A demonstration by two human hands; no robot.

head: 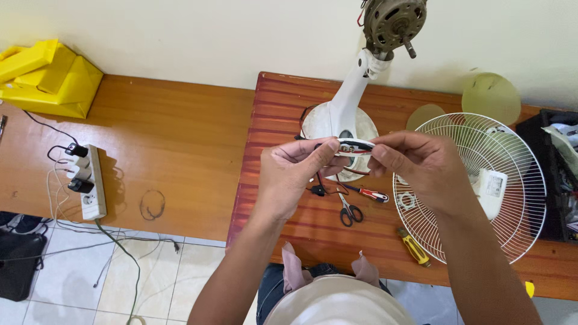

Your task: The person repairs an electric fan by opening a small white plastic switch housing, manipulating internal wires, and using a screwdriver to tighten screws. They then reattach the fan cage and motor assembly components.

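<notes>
Hands meet over the middle of the red-brown table (283,108), two of them, both belonging to the person wearing the camera. The left hand (292,174) pinches one end of a small white part with red and black wires (355,147), thumb and forefinger closed tight on it. The right hand (415,165) grips the other end the same way, fingers curled narrow around it. The part hangs just above the table, in front of the fan base.

At twelve o'clock from the hands stands one white fan stand (346,102), its neck leaning up to one bare motor (392,21) with the shaft sticking out. At three o'clock lies one white wire fan guard (475,186), flat on the table. Two pale round discs (490,96) rest at about one o'clock, by the wall.

Below the hands, at six o'clock, lies one pair of black-handled scissors (349,210). One screwdriver with a red and white handle (370,193) lies just beside the scissors, and one yellow-handled screwdriver (414,247) sits at five o'clock, near the guard's rim.

Far off at nine o'clock, on the lighter wooden table (174,138), sits one white power strip (93,180) with three plugs in it. One small coil of wire (153,204) lies near it. One yellow bag (45,78) sits at ten o'clock, against the wall.
</notes>
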